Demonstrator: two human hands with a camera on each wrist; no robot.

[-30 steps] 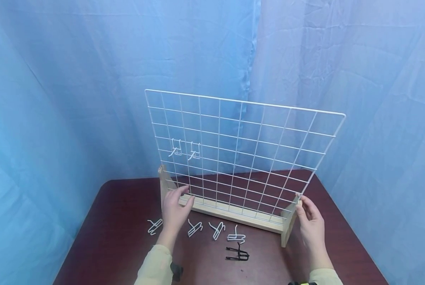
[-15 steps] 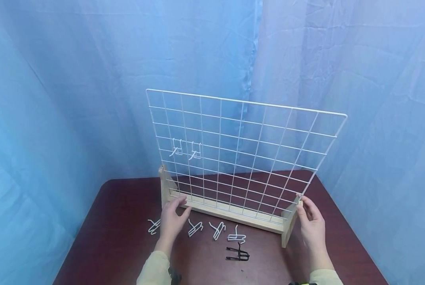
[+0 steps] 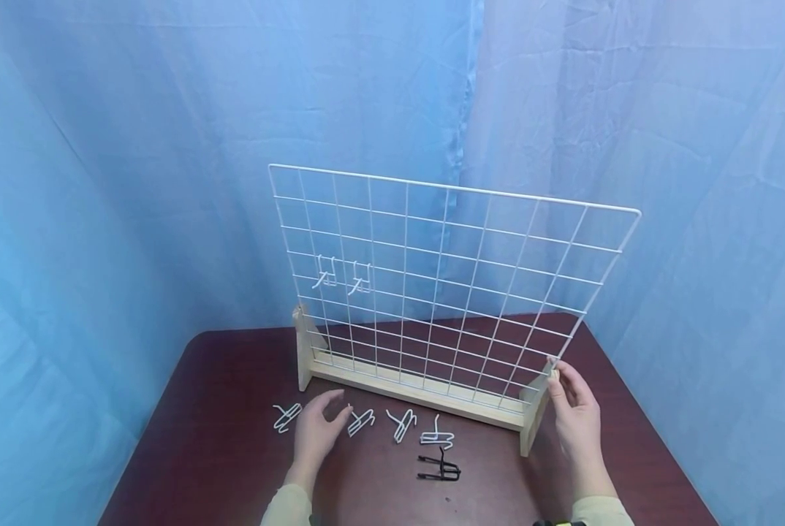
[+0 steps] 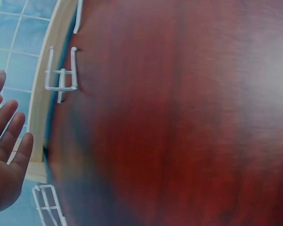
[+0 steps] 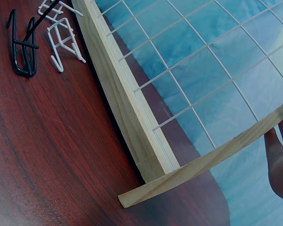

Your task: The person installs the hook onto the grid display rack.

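Note:
A white wire grid panel (image 3: pixel 452 188) stands in a wooden stand (image 3: pixel 419 397). My right hand (image 3: pixel 575 409) pinches the top of the stand's right end piece, where the grid's side wire meets it. Two white wire hooks, a left one (image 3: pixel 327 280) and a right one (image 3: pixel 360 287), hang side by side on the grid's left part. My left hand (image 3: pixel 315 432) is over the table with fingers spread and nothing held. It lies between a white hook (image 3: pixel 287 417) and another white hook (image 3: pixel 361 424), thumb close to the latter, which also shows in the left wrist view (image 4: pixel 61 88).
More white hooks, one slanted (image 3: pixel 402 427) and one lying flat (image 3: pixel 437 439), rest in a row before the stand. A black hook (image 3: pixel 441 468) lies nearer the front. Blue curtains (image 3: pixel 136 183) hang behind the dark red table (image 3: pixel 202 409).
My left hand has come down and toward the front, away from the grid's lower left, to the row of hooks. The right hand stays at the stand's end.

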